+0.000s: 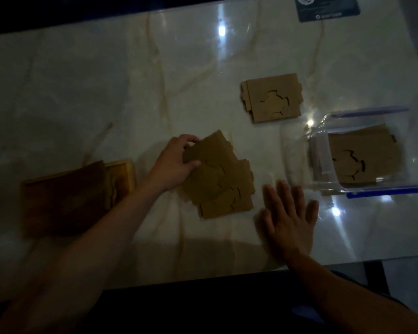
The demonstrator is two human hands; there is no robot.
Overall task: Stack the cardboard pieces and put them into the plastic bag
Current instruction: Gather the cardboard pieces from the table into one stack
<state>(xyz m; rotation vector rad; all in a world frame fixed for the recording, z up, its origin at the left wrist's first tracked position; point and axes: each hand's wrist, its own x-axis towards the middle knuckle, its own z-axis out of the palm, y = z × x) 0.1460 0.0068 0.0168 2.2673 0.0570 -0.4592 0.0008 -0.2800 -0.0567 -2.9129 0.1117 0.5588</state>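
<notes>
A loose pile of brown cardboard pieces [223,186] lies fanned out at the middle of the marble table. My left hand [173,165] grips the pile's top piece at its left edge, thumb over it. To the pile's right, my right hand [288,213] rests flat on the table with fingers spread, holding nothing. A small neat stack of cardboard [273,98] sits further back. At the right lies a clear plastic bag [372,189] with blue zip edges, and cardboard pieces [362,160] are inside it.
A wooden box [65,201] lies at the left by my left forearm. A dark card [328,6] rests at the far right edge of the table [82,80]. The table's near edge runs just below my right hand.
</notes>
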